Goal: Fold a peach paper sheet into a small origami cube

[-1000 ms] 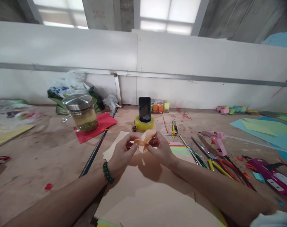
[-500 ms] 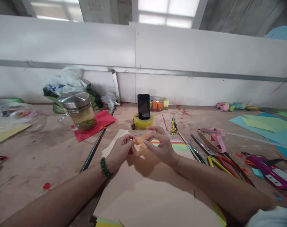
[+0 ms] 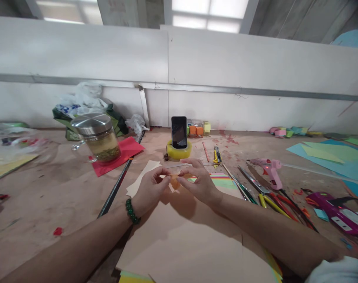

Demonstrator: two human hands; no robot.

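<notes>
A small folded piece of orange paper (image 3: 175,181) is pinched between both my hands, above a stack of large pale peach paper sheets (image 3: 196,243). My left hand (image 3: 153,184) grips its left side between thumb and forefinger; a green bead bracelet (image 3: 132,211) circles that wrist. From the right, my right hand (image 3: 200,181) closes thumb and index finger on the other side, its remaining fingers curled loosely. The fingertips hide part of the folds. Coloured paper edges (image 3: 223,181) show beneath the peach sheets, beyond my right hand.
A phone (image 3: 179,133) stands in a yellow tape roll (image 3: 179,151). Left is a glass tea mug (image 3: 100,141) on red paper (image 3: 122,153). To the right lie a utility knife (image 3: 217,155), scissors (image 3: 255,182), pliers (image 3: 274,206), a pink glue gun (image 3: 268,171) and a purple device (image 3: 338,212).
My hands have drawn closer around the orange paper and tilted it, so its flat top face no longer shows. The things around it have stayed in place.
</notes>
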